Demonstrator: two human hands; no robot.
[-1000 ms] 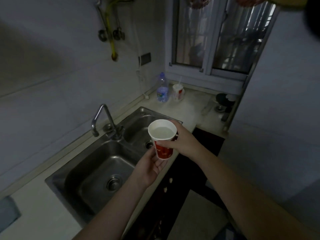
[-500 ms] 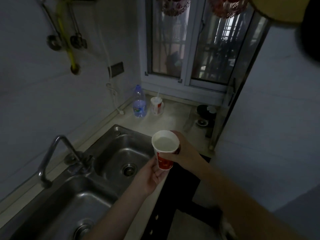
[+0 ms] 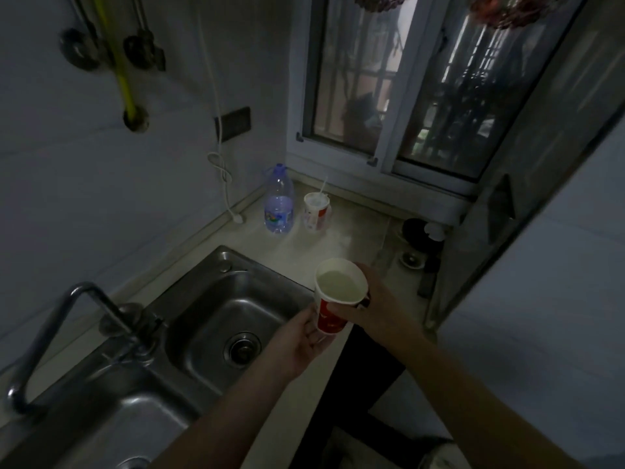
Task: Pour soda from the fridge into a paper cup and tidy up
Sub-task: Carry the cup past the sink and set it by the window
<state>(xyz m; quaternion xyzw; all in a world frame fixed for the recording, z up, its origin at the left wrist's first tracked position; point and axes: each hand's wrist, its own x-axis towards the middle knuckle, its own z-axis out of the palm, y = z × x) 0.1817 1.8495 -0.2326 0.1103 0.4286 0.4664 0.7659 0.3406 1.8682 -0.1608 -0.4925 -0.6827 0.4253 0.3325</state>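
Observation:
A red and white paper cup [image 3: 333,319] holds pale liquid nearly to its rim. It stays upright above the counter's front edge, just right of the sink. My right hand [image 3: 373,311] grips the cup's upper wall from the right. My left hand [image 3: 297,340] cups its base and lower side from below. No soda bottle or fridge is in view.
A steel double sink [image 3: 216,319] with a tap [image 3: 88,319] lies left of the cup. A clear water bottle [image 3: 279,204] and a lidded cup with a straw [image 3: 316,213] stand in the far corner of the counter [image 3: 324,245] under the window [image 3: 389,96]. Utensils [image 3: 111,52] hang on the wall.
The view has swung to the right along the counter and the sink has slid to the left. Both hands keep the cup upright and carry it toward the far corner.

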